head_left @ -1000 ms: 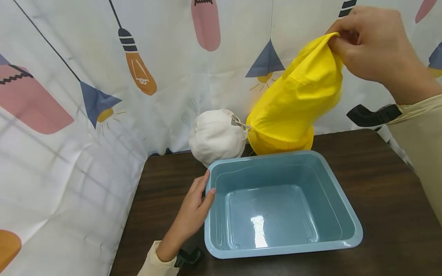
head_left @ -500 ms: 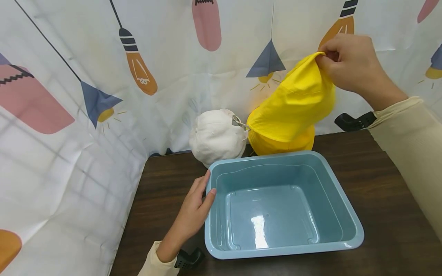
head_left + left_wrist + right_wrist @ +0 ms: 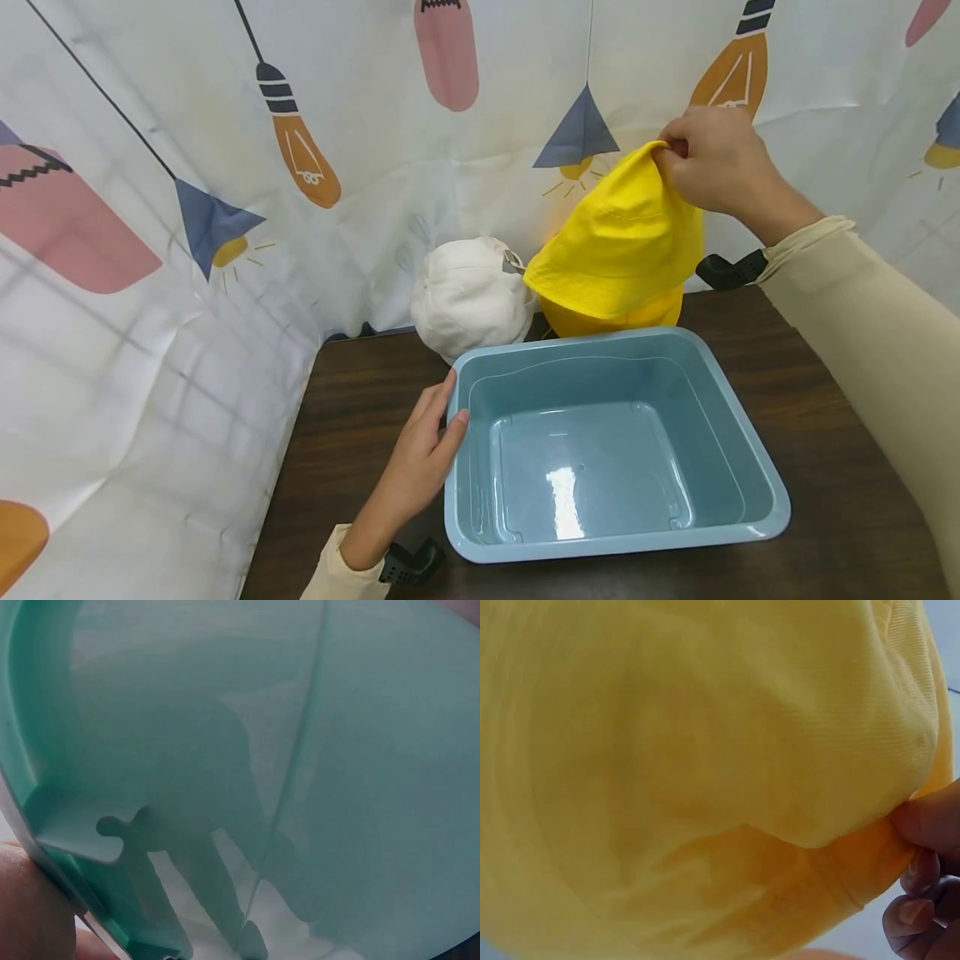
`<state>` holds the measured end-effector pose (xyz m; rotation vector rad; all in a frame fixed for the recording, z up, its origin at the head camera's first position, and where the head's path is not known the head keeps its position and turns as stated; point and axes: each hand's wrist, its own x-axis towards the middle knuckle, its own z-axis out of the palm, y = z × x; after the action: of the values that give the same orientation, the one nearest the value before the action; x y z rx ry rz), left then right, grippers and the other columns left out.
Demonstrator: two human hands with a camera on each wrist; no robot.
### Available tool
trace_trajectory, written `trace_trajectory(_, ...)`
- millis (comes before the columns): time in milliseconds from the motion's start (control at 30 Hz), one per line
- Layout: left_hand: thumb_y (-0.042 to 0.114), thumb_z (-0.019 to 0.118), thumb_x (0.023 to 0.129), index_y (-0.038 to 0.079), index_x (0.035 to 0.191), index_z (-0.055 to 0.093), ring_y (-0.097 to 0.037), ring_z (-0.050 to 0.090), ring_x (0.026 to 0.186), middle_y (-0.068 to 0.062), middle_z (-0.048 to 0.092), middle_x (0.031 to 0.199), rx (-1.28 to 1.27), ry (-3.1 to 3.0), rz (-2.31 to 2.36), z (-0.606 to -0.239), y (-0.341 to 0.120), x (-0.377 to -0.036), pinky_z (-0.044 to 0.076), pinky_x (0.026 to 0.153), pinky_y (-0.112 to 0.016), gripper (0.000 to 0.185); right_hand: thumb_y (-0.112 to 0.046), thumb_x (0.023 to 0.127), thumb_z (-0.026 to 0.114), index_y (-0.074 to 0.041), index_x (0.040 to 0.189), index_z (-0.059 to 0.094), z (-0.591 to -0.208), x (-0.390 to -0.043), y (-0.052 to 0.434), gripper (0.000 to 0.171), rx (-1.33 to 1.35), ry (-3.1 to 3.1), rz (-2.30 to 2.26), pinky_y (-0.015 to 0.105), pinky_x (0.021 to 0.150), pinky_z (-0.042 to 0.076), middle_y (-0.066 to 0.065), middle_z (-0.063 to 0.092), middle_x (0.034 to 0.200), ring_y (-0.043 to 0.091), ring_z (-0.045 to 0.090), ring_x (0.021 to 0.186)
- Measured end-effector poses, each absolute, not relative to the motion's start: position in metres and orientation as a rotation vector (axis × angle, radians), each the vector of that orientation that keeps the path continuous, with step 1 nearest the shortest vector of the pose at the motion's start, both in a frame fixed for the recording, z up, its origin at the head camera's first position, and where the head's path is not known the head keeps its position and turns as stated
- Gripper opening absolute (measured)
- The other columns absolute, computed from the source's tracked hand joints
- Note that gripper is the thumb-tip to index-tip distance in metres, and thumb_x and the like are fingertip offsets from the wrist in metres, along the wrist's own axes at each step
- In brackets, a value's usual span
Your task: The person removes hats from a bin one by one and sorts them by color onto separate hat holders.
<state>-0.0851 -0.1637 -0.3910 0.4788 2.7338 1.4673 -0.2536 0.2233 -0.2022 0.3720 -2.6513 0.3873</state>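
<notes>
Head view: the right hand [image 3: 712,167] pinches the yellow hat [image 3: 618,250] by a fold at its top, fingers curled tight around the cloth, so the hat hangs down below and to the left of the fingertips. It's up in the air over the back edge of the table [image 3: 810,400], right behind the far rim of the blue tub [image 3: 757,500]. There's more yellow fabric sitting on the table directly under it, looks like a second yellow hat [image 3: 652,315] but I can't tell for sure. A white cap [image 3: 468,300] sits just beside it to the left, near the back left corner, and its metal buckle [image 3: 513,263] is right at the hanging hat's lower edge. The left hand [image 3: 423,454] rests against the tub's left wall, fingers fairly straight, thumb on the rim, not really grasping. A patterned curtain [image 3: 187,208] closes off the back and left sides.

Left wrist view: pretty much all tub wall [image 3: 300,750] up close, with a bit of the left hand [image 3: 30,907] pressed against it at the bottom left.

Right wrist view: yellow hat [image 3: 705,765] fills the frame, and the fingertips [image 3: 922,825] at the right edge are clamped on a bunched bit of it
</notes>
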Motion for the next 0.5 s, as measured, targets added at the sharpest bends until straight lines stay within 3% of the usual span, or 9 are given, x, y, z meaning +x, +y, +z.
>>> trace_trajectory(133, 0.025, 0.053, 0.108, 0.011, 0.162, 0.028, -0.028, 0.058, 0.128, -0.012, 0.045, 0.150, 0.472, 2.725, 1.477, -0.391, -0.164, -0.085, 0.058, 0.096, -0.045, 0.061, -0.017, 0.102, 0.049, 0.007, 0.094, 0.066, -0.204, -0.255, 0.233, 0.031, 0.348, -2.682, 0.340, 0.040, 0.063, 0.031, 0.018, 0.048, 0.078, 0.032, 0.044, 0.076)
trace_trajectory(333, 0.025, 0.053, 0.107, 0.010, 0.161, 0.028, -0.028, 0.058, 0.128, -0.012, 0.045, 0.150, 0.461, 2.713, 1.483, -0.392, -0.164, -0.085, 0.058, 0.095, -0.043, 0.061, -0.017, 0.102, 0.049, 0.002, 0.074, 0.056, -0.209, -0.259, 0.248, 0.035, 0.236, -2.634, 0.370, 0.035, 0.052, 0.031, 0.015, 0.046, 0.075, 0.029, 0.043, 0.069)
trace_trajectory(500, 0.024, 0.053, 0.107, 0.010, 0.161, 0.029, -0.027, 0.058, 0.127, -0.012, 0.045, 0.150, 0.480, 2.718, 1.489, -0.392, -0.164, -0.086, 0.058, 0.097, -0.043, 0.061, -0.018, 0.103, 0.048, 0.002, 0.073, 0.058, -0.210, -0.261, 0.247, 0.037, 0.202, -2.570, 0.418, 0.031, 0.048, 0.030, 0.016, 0.050, 0.076, 0.028, 0.044, 0.067)
